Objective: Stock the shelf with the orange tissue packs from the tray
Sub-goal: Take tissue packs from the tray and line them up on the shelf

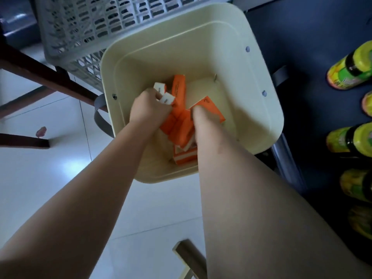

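A deep cream plastic tray (261, 63) with rounded corners stands on the white tiled floor (60, 174), and the orange tissue packs (182, 129) with white ends lie jumbled in its bottom, mostly toward the near left side. The left hand (149, 109) is down inside the tray, its fingers curled round a couple of packs whose white ends stick out past the knuckles. The right hand (201, 117) is pushed in among the packs just beside it, against an orange pack that lies flat; its fingers are buried in the heap, so I cannot tell whether it grips anything or lies open. Both bare forearms reach down from the near edge of the view. A grey strap handle (100, 115) hangs at the tray's left side. Behind the tray stands a grey slotted plastic basket (90, 27), close against its far rim. To the right is the dark blue shelf (312, 47), with yellow-green bottles (350, 69) in a row along the right edge. Dark brown wooden legs (40, 73) and a small pink scrap (41, 131) are on the floor at left
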### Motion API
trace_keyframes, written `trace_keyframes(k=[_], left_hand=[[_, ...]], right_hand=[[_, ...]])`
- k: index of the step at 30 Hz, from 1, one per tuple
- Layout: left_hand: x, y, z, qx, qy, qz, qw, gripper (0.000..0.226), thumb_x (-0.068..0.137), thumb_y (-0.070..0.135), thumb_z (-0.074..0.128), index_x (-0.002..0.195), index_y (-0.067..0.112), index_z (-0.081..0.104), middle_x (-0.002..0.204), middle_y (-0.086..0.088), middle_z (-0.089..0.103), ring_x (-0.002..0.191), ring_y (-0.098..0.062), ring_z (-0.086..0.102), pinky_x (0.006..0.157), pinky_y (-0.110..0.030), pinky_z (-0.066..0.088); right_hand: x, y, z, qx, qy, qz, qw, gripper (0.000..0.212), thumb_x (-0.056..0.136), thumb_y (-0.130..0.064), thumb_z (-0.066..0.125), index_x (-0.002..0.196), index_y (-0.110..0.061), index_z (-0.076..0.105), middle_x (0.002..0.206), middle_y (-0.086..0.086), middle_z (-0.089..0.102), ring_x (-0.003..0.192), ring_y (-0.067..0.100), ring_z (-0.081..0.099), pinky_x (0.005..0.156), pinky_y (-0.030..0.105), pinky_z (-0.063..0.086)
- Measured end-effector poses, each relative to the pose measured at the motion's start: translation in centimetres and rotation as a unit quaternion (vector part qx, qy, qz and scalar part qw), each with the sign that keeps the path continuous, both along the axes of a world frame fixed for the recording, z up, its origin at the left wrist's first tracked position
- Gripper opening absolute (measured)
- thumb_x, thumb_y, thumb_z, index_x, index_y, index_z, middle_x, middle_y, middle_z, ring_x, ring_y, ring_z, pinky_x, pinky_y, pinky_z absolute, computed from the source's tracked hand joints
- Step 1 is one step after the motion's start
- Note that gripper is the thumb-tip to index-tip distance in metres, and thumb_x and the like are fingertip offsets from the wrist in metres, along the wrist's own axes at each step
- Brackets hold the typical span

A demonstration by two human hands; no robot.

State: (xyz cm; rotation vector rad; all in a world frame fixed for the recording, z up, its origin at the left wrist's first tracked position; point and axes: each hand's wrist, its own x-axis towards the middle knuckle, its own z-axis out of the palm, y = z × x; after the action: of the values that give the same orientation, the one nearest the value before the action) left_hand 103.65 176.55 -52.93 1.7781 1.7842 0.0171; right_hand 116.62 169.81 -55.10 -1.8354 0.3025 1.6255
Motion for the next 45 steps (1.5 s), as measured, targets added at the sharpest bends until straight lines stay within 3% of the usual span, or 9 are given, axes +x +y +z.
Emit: trace_keyframes(k=[7, 10, 15, 19, 23, 28, 31, 37, 45], left_hand=[[-1.3, -1.9, 6.2, -0.042, -0.286, 0.283, 0.914, 0.012, 0.076, 0.025, 0.076, 0.079, 0.022, 0.065, 0.074, -0.004, 0.065, 0.070, -0.024, 0.068, 0.078, -0.054, 0.064], [-0.4, -2.6, 10.1, -0.077, -0.409, 0.297, 0.860, 0.006, 0.086, 0.017, 0.074, 0.090, 0.017, 0.070, 0.076, -0.007, 0.069, 0.064, -0.021, 0.070, 0.064, -0.039, 0.062], [1.2, -5.2, 17.0, -0.050, -0.495, 0.219, 0.840, 0.017, 0.071, 0.025, 0.077, 0.086, 0.020, 0.073, 0.081, -0.013, 0.068, 0.071, -0.024, 0.063, 0.069, -0.039, 0.055], [3.2, -8.0, 21.6, -0.031, -0.558, 0.163, 0.813, 0.023, 0.086, 0.012, 0.069, 0.107, 0.022, 0.069, 0.084, -0.012, 0.070, 0.071, -0.023, 0.064, 0.062, -0.030, 0.054], [4.7, -12.2, 25.9, -0.027, -0.623, 0.049, 0.780, 0.065, 0.097, -0.001, 0.057, 0.143, 0.043, 0.050, 0.080, -0.001, 0.067, 0.071, -0.016, 0.067, 0.067, -0.036, 0.061], [7.8, -16.8, 30.3, -0.055, -0.632, -0.085, 0.768, 0.048, 0.096, -0.005, 0.048, 0.125, 0.029, 0.066, 0.084, 0.004, 0.065, 0.078, -0.016, 0.065, 0.071, -0.042, 0.061], [10.3, -20.3, 32.6, -0.092, -0.650, -0.133, 0.743, 0.035, 0.097, 0.001, 0.051, 0.116, 0.026, 0.066, 0.092, 0.003, 0.069, 0.079, -0.016, 0.066, 0.071, -0.042, 0.056], [16.3, -28.7, 36.1, -0.145, -0.665, -0.266, 0.683, 0.035, 0.094, -0.001, 0.067, 0.112, 0.029, 0.064, 0.108, -0.004, 0.070, 0.094, -0.020, 0.068, 0.079, -0.047, 0.057], [24.4, -37.4, 36.7, -0.181, -0.634, -0.369, 0.655, 0.038, 0.090, -0.003, 0.072, 0.119, 0.021, 0.065, 0.103, 0.000, 0.075, 0.091, -0.015, 0.073, 0.074, -0.039, 0.059]], right_hand=[[2.3, -1.0, 6.8, 0.187, -0.016, -0.110, 0.976, 0.038, 0.070, -0.038, 0.072, 0.101, -0.017, 0.071, 0.094, 0.006, 0.075, 0.081, 0.027, 0.071, 0.076, 0.038, 0.057], [3.2, -2.0, 10.9, 0.270, -0.054, -0.106, 0.956, 0.020, 0.088, -0.040, 0.069, 0.099, -0.025, 0.075, 0.100, 0.001, 0.079, 0.093, 0.025, 0.075, 0.090, 0.046, 0.061], [4.0, -4.7, 18.2, 0.362, -0.117, -0.106, 0.919, 0.018, 0.092, -0.031, 0.075, 0.099, -0.015, 0.079, 0.106, 0.010, 0.079, 0.100, 0.025, 0.075, 0.099, 0.051, 0.057], [4.6, -9.7, 24.0, 0.392, -0.227, -0.101, 0.886, 0.011, 0.093, -0.026, 0.075, 0.093, -0.015, 0.076, 0.093, 0.003, 0.079, 0.083, 0.019, 0.073, 0.073, 0.030, 0.061], [6.1, -14.9, 29.4, 0.387, -0.288, -0.121, 0.867, 0.012, 0.095, -0.044, 0.070, 0.103, -0.035, 0.073, 0.113, -0.001, 0.076, 0.103, 0.024, 0.074, 0.085, 0.055, 0.062], [8.6, -23.0, 34.9, 0.333, -0.327, -0.162, 0.869, 0.045, 0.082, -0.060, 0.073, 0.104, -0.021, 0.072, 0.112, 0.013, 0.076, 0.098, 0.033, 0.075, 0.081, 0.062, 0.061], [9.8, -29.1, 37.9, 0.326, -0.369, -0.175, 0.853, 0.029, 0.095, -0.043, 0.069, 0.097, -0.014, 0.073, 0.108, 0.016, 0.077, 0.094, 0.031, 0.073, 0.093, 0.052, 0.056], [11.1, -43.7, 43.0, 0.343, -0.440, -0.184, 0.809, 0.027, 0.085, -0.029, 0.078, 0.105, -0.012, 0.074, 0.093, 0.009, 0.073, 0.081, 0.022, 0.068, 0.078, 0.036, 0.048], [13.1, -58.3, 40.5, 0.245, -0.640, -0.305, 0.661, 0.013, 0.089, -0.013, 0.077, 0.101, -0.017, 0.077, 0.097, 0.008, 0.077, 0.084, 0.012, 0.069, 0.078, 0.031, 0.052]])
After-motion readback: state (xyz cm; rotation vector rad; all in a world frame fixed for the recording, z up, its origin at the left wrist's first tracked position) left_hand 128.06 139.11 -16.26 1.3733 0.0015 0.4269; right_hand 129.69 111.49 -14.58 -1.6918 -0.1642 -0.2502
